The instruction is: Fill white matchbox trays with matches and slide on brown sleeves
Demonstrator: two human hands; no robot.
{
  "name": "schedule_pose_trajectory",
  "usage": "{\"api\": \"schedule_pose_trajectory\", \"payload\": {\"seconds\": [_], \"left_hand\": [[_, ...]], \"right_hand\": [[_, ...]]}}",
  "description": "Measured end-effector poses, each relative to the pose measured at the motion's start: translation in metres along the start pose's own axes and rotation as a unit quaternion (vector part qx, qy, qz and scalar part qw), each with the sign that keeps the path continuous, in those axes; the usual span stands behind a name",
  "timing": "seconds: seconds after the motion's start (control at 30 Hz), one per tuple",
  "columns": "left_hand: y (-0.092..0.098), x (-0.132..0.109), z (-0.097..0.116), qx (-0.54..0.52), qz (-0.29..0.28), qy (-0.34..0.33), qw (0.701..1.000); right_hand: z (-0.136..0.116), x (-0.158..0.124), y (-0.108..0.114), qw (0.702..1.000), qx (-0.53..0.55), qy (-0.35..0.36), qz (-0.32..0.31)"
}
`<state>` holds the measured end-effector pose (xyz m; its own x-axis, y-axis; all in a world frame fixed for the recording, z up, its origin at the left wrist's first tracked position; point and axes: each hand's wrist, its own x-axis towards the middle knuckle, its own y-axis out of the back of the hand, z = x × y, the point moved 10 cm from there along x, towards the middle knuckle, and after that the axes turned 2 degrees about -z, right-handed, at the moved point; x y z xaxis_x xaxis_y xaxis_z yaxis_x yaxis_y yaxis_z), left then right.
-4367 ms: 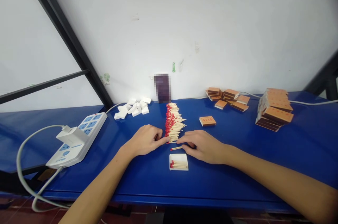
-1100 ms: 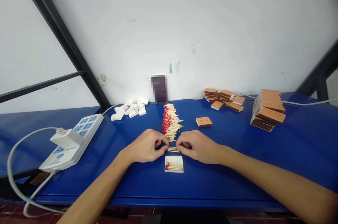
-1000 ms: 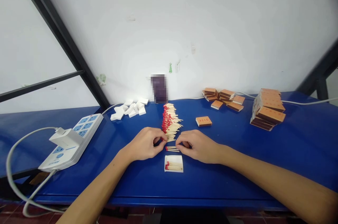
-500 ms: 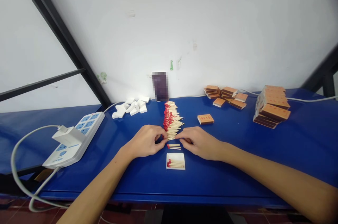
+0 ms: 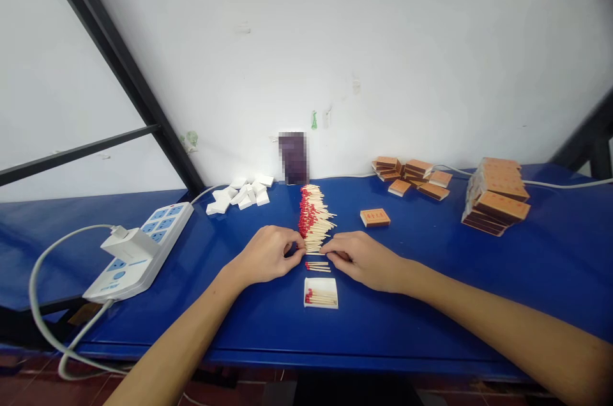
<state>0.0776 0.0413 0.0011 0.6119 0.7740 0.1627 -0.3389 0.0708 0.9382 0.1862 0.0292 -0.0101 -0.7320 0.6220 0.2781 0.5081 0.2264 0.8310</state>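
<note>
A long pile of red-headed matches point(image 5: 316, 221) runs away from me along the blue table. My left hand point(image 5: 274, 255) is at the head side of its near end, thumb and forefinger closed on the nearest matches. From the stick side, my right hand point(image 5: 358, 257) meets the same matches with forefinger and thumb, its other fingers curled under. How many lie between the fingertips is hidden. Just below, several separate matches point(image 5: 318, 266) lie in a small row. Closest to me sits a white matchbox tray point(image 5: 327, 282), partly filled with matches, heads to the left.
White empty trays point(image 5: 246, 193) lie in a heap at the back left. An orange matchbox sleeve point(image 5: 375, 218) rests right of the pile, with more matchbox sleeves point(image 5: 400, 187) behind and a wrapped stack point(image 5: 500, 189) further right. A power strip point(image 5: 163, 246) with cables occupies the left.
The whole view has shifted slightly, so things appear a little further right. Both hands stay at the near end of the match pile, with hardly any finger movement.
</note>
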Motion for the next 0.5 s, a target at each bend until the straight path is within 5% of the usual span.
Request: {"api": "schedule_pose_trajectory", "payload": {"seconds": [0.5], "left_hand": [[-0.0055, 0.0004, 0.0007, -0.023, -0.003, -0.009, 1.0]], "right_hand": [[-0.0025, 0.0037, -0.0013, 1.0, 0.002, -0.001, -0.007]]}}
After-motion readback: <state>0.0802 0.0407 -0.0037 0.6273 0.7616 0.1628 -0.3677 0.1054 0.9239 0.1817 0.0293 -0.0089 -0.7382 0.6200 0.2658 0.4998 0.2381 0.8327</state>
